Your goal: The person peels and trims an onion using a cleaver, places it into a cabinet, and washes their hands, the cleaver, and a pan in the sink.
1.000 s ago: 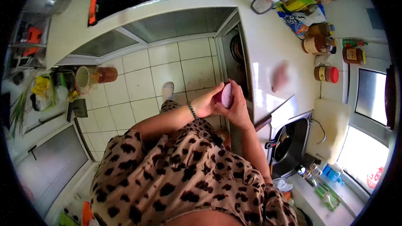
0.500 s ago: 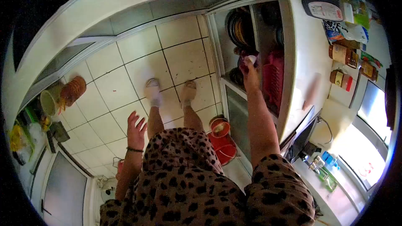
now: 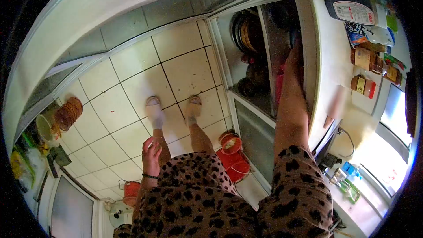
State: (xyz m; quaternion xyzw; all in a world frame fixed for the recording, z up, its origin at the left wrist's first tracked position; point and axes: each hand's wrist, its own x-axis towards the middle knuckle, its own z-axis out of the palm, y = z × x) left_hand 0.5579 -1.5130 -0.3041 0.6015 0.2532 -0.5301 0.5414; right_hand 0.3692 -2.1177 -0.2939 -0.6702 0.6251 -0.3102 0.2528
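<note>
Your right hand [image 3: 294, 53] is deeper in the cabinet [image 3: 307, 39] now, over in its right-hand compartment, whereas half a second ago it is at the left-hand one. Your left hand [image 3: 152, 153], well apart from the cabinet, has its fingers more curled than before.

You have the left one loosely half-bent, with nothing visible in its grasp. How far open the right one is, or whether it has hold of anything, you cannot tell from this view: its fingers run into shadow.

Beside that reaching forearm, inside the cabinet, shows a strip of the pink basket [image 3: 280, 79]; near the fingers is a dark round item [image 3: 293, 36], and contact with it is unclear. Across the cabinet's divider [image 3: 267, 50], the left compartment holds round dark pans [image 3: 246, 33]. No onion can be made out with certainty inside the cabinet.

To reach well, you would do best to keep your forearm off the cabinet's side frame, feel for a firm edge before gripping, and draw back straight so nothing snags on the basket. Mind your footing too: red buckets [image 3: 233, 167] stand just outside the cabinet's lower door
</note>
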